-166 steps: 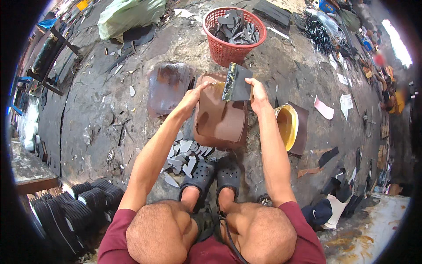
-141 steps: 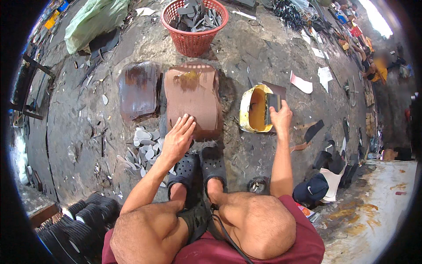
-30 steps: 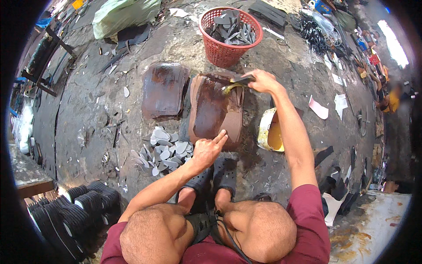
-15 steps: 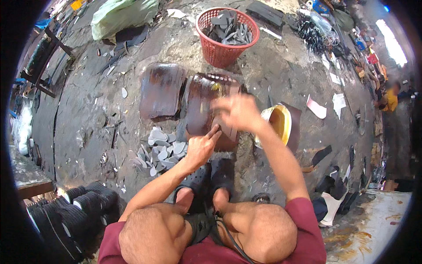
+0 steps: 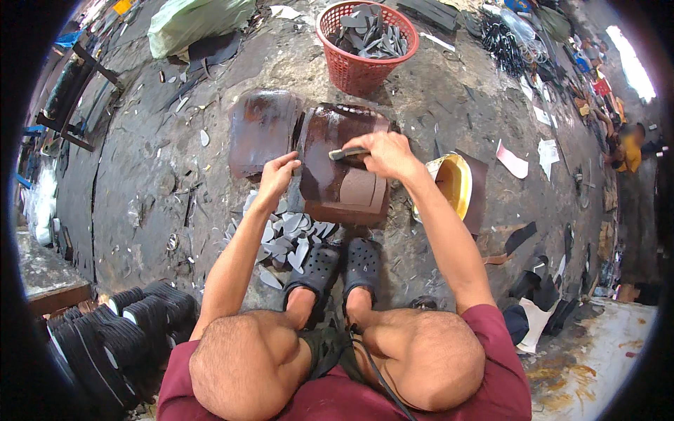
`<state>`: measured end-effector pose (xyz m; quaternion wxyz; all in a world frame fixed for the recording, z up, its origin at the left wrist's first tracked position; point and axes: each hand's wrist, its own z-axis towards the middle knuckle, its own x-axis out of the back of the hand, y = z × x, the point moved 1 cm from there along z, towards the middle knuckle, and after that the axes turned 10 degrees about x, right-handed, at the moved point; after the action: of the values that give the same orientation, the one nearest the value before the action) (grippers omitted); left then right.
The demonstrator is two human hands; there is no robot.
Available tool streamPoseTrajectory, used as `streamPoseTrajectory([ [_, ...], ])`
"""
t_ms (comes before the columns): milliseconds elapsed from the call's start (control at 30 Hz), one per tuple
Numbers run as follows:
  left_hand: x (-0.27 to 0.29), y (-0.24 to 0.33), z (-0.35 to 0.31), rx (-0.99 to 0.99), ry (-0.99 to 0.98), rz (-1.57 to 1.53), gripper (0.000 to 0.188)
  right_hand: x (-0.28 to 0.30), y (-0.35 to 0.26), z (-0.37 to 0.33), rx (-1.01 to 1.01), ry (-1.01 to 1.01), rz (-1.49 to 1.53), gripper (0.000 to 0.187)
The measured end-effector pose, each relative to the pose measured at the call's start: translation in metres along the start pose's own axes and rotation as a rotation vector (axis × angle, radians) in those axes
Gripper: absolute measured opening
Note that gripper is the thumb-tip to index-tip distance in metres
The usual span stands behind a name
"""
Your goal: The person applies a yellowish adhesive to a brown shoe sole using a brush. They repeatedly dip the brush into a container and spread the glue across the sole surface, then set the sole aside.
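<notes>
Centre frame, a brush (image 5: 349, 152) is gripped tight in the right hand (image 5: 387, 154) over the brown slab (image 5: 344, 175). The slab's left edge is touched by the left hand (image 5: 279, 175), fingers loosely curled, nothing held, just above grey offcuts (image 5: 284, 235).

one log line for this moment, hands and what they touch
left hand: on brown board edge | right hand: holds brush on board | yellow bowl: right of board

The person wears a maroon short-sleeved shirt (image 5: 491, 365), dark shorts (image 5: 326, 351) and dark perforated clogs (image 5: 344, 263).

Probably a workshop: floor scraps (image 5: 284, 235), stacked soles (image 5: 133, 330).
</notes>
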<state>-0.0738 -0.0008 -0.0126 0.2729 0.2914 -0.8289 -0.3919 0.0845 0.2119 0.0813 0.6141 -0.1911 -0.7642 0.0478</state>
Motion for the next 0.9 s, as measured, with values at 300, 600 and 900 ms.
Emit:
streamPoseTrajectory([
  [300,-0.012,0.027,-0.026,-0.073,-0.124,-0.092,0.047,-0.057,-0.049,-0.087,0.210,0.324,-0.076,0.038],
  [600,-0.016,0.015,-0.040,-0.116,-0.211,-0.128,0.072,-0.072,-0.061,-0.114,0.288,0.357,-0.189,0.050],
  [900,0.079,0.055,0.039,-0.197,-0.090,-0.407,0.073,0.009,-0.064,-0.129,0.169,0.584,0.186,0.059],
])
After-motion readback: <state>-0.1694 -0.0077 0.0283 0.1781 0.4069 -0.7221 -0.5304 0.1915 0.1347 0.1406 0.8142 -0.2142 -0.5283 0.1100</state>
